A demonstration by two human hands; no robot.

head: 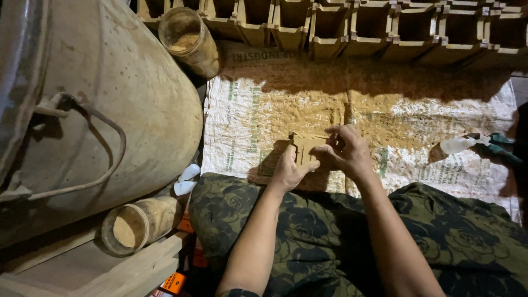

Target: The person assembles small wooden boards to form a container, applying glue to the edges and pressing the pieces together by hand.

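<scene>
My left hand [290, 168] and my right hand [346, 149] both grip a small flat wooden piece [306, 146] with cut-out slots, just above my lap. The left hand clasps its lower left edge. My right hand's fingers pinch its right side and top. The piece hovers over a dusty woven sack [385, 118] spread on the floor. I sit with dark floral-patterned trousers [308, 236] across my knees.
A row of small open wooden boxes [352, 27] lines the far edge. A large dusty metal drum [99, 93] with a wire handle fills the left. Two sawdust-filled jars [190, 38] [137, 223] lie beside it. A white glue bottle [457, 145] rests at right.
</scene>
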